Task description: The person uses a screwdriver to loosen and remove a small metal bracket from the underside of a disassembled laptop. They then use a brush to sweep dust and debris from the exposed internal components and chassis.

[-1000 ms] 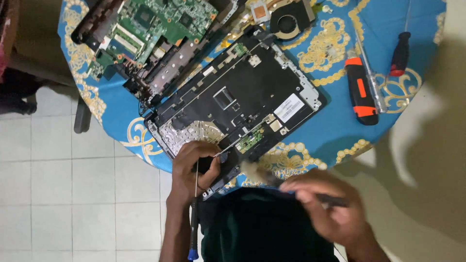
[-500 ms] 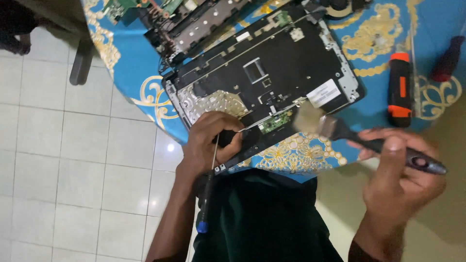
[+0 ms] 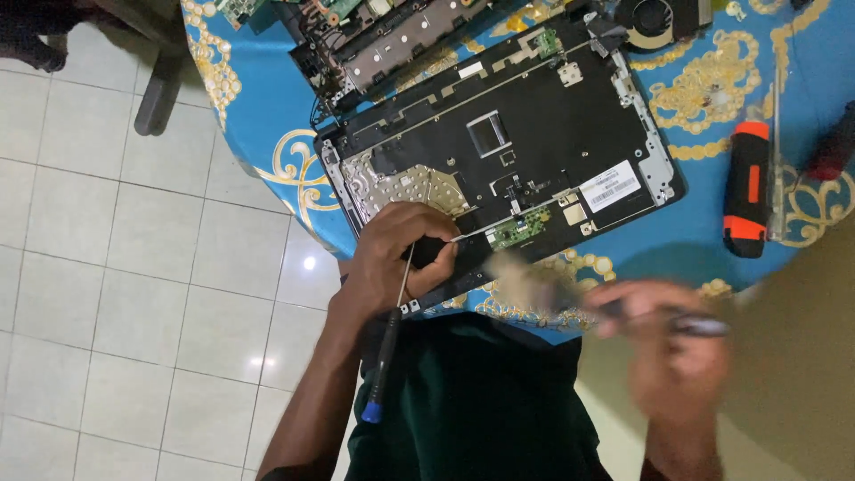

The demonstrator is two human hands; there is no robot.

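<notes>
My left hand rests on the near edge of the opened laptop base, fingers curled around a thin screwdriver whose blue-tipped handle points back toward my body. My right hand is blurred, just off the near edge of the base, its grip closed on the dark handle of a small brush; the bristles sit close to the base's near edge, beside the small green board.

The base lies on the blue and gold patterned tabletop, its keyboard side stripped and inner metal bare. Beyond the base lie a removed part with circuit boards and a fan, so I judge the dismantling well along. Right of the base lies an orange and black tool. Dusting looks to be what remains.
</notes>
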